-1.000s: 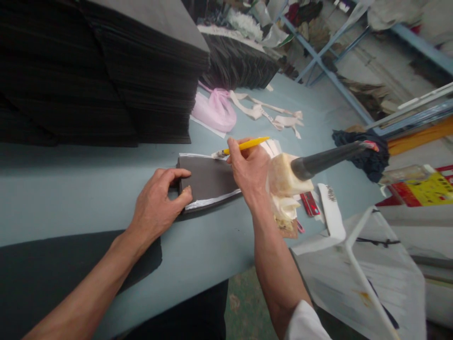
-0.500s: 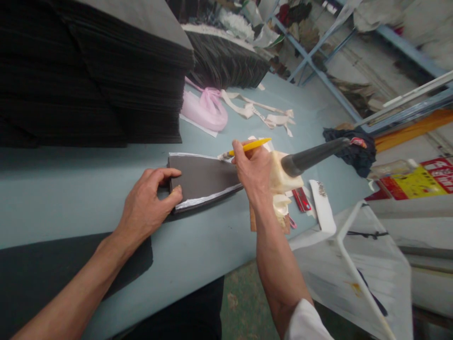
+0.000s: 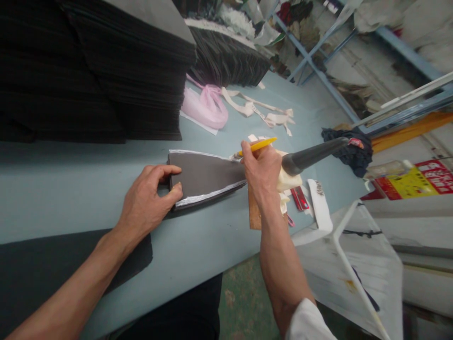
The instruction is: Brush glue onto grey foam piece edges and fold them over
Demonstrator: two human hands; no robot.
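Observation:
A stack of dark grey, tapered pieces (image 3: 205, 174) lies on the table, with white coating along both long edges. My left hand (image 3: 152, 193) grips the stack's wide left end between thumb and fingers. In my right hand (image 3: 262, 170) is a yellow-handled brush (image 3: 261, 143), its tip touching the far white edge of the stack. Just beyond that hand stands a cream-coloured block-shaped container (image 3: 290, 178) with a dark grey tapered tube (image 3: 314, 156) leaning out over it. My right hand hides the stack's narrow end.
Tall piles of black sheets (image 3: 141, 85) fill the back left. Pink cloth (image 3: 212, 106) and pale strips (image 3: 255, 108) lie behind the stack. A red packet (image 3: 299, 198) and a white piece (image 3: 320, 205) sit at the right. A dark flat piece (image 3: 134, 257) lies under my left forearm.
My right hand has moved slightly to the right with the brush, along the far edge of the stack. My left hand stays on the wide end.

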